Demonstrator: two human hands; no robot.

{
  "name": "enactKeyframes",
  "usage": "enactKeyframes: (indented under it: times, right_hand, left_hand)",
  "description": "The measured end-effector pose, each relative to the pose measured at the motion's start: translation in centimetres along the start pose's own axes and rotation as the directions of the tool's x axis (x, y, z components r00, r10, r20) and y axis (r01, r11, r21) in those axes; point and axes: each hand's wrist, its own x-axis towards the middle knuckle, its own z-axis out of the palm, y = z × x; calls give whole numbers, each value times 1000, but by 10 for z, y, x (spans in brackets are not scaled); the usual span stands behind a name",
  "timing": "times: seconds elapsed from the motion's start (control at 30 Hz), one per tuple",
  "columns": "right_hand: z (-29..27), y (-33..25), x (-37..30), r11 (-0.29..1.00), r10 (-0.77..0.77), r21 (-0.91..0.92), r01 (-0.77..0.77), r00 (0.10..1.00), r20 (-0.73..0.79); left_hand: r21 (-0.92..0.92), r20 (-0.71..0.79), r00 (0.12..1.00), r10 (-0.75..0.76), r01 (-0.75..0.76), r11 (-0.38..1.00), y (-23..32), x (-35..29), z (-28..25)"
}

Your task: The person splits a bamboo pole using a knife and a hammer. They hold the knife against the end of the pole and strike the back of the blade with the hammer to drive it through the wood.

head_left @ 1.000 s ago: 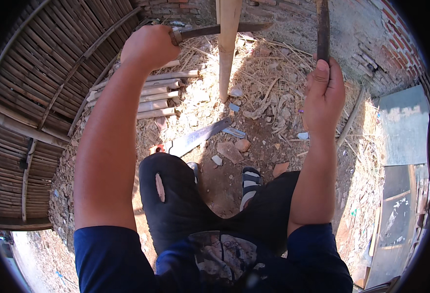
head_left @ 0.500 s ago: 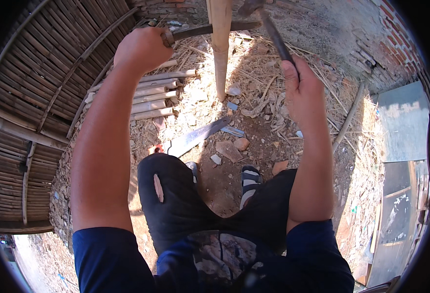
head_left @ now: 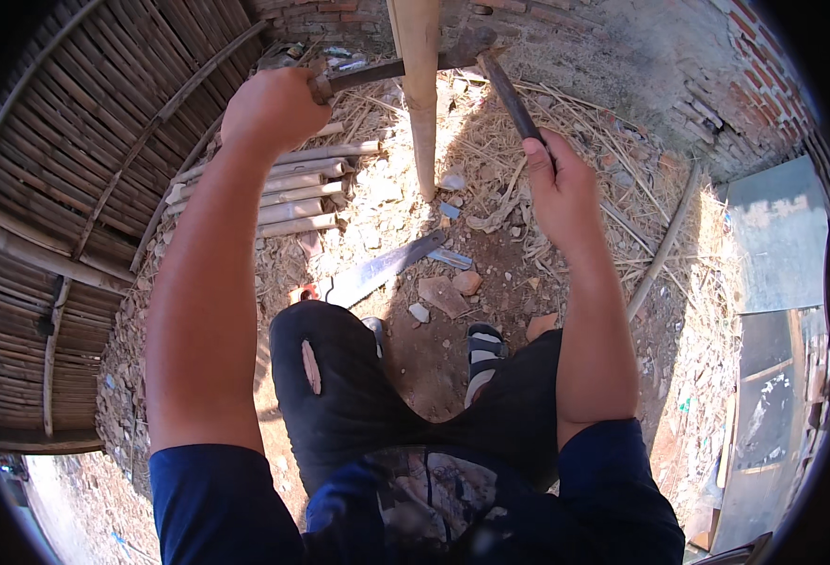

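Note:
My left hand (head_left: 278,105) is wrapped round the handle of a machete (head_left: 370,76). The dark blade crosses a bamboo pole (head_left: 421,104) that stands upright before me; whether it is sunk into the pole or lies behind it, I cannot tell. A hammer (head_left: 514,102) is gripped by its handle in my right hand (head_left: 564,188), thumb laid along the shaft. The hammer's head meets or overlaps the blade's tip end, right of the pole.
A handsaw (head_left: 377,271) lies on the ground between pole and knees. Several cut bamboo lengths (head_left: 302,202) are stacked at left, near a slatted bamboo wall (head_left: 104,141). Straw, stones and brick pieces (head_left: 443,295) litter the floor. A brick wall (head_left: 612,71) stands behind; grey boards (head_left: 780,235) lean right.
The hammer has swung down and left, bringing its head from above the blade to its tip end. My left hand has dipped slightly, still holding the machete.

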Motion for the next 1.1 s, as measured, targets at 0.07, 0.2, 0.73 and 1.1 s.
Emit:
enactKeyframes:
  times: [0.07, 0.2, 0.73, 1.1]
  right_hand:
    - [-15, -3, 6, 993, 23, 121, -17, 999, -45]
    - [-41, -23, 0, 911, 79, 413, 19, 973, -218]
    - [-10, 8, 16, 997, 37, 77, -22, 978, -204]
    - [-23, -15, 6, 973, 51, 229, 9, 966, -252]
  left_hand:
    - [-1, -25, 1000, 4, -4, 1000, -2, 5, -3]
    - [12, -20, 1000, 11, -11, 1000, 13, 10, -3]
    - [32, 14, 1000, 27, -27, 999, 25, 14, -8]
    - [49, -38, 998, 42, -40, 998, 27, 13, -4]
